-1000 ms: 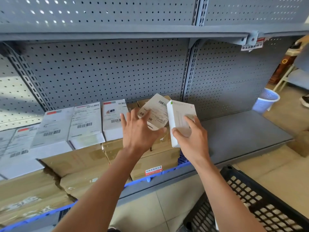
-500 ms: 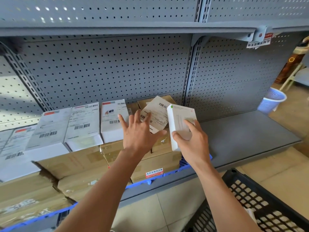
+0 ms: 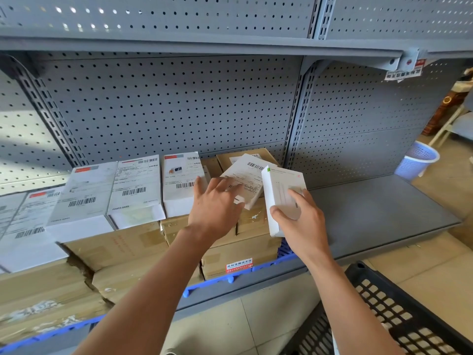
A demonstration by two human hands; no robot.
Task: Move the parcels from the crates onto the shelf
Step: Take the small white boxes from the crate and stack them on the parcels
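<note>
a parcel storeroom or shop backroom: grey pegboard shelving (image 3: 371,216) beyond the hands, barcode-labelled parcels (image 3: 135,185) stacked on cardboard boxes (image 3: 115,249) left of them.

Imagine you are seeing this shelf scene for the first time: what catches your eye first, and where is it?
Two bare hands meet at the centre: the right hand grips a slim white cardboard box with a green corner mark, while the left hand rests straight fingers on a tilted white labelled parcel. Left of them, a row of white barcoded parcels tops brown cardboard cartons on the grey metal shelf.
</note>
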